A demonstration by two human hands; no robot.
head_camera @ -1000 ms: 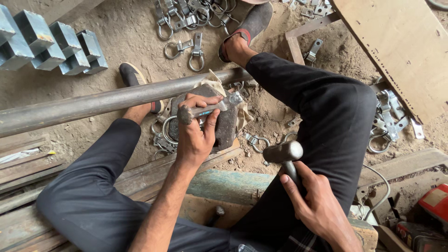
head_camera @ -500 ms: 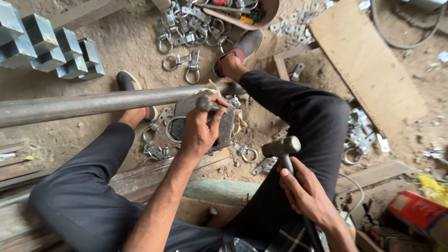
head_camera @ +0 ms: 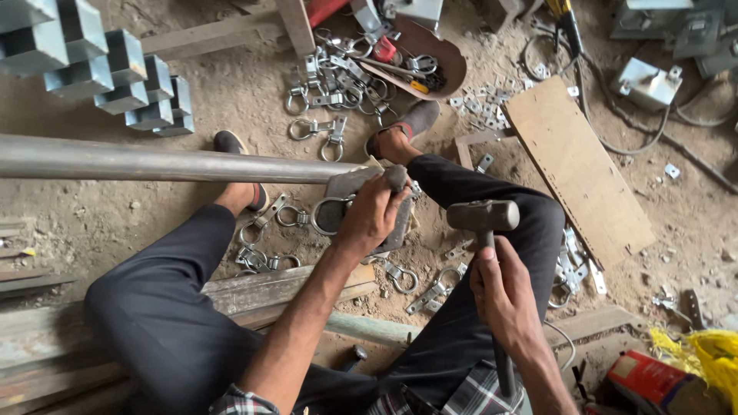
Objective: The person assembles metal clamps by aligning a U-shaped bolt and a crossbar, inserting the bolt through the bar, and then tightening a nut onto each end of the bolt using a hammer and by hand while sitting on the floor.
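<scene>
Nearest the camera, the right hand [head_camera: 507, 296] has its grip closed around the dark handle of a steel-headed hammer [head_camera: 483, 217], whose blocky grey head is raised between the knees, just right of the workpiece and clear of it. The person sits on worn wooden planks [head_camera: 254, 288] in dark trousers, legs spread on the dusty floor [head_camera: 92, 223].

A little farther out, the left hand [head_camera: 370, 215] has its grip closed on a short round metal punch [head_camera: 397, 178], its blunt top showing above the fingers. The punch stands on a flat grey metal plate with a ring [head_camera: 338, 201], which lies at the end of a long grey steel pipe [head_camera: 154, 163] running off to the left.

By the look of it, the step in hand is striking: punch seated, hammer cocked. The next move calls for a square blow on the punch top, with the left fingers kept below the struck end and the plate held steady so it cannot skid.

Beyond the feet lie loose ring-and-plate clamps [head_camera: 330, 96], a brown curved tray of tools [head_camera: 438, 58], a bare plywood board [head_camera: 576, 161] and stacked grey square tube ends [head_camera: 115, 84].
</scene>
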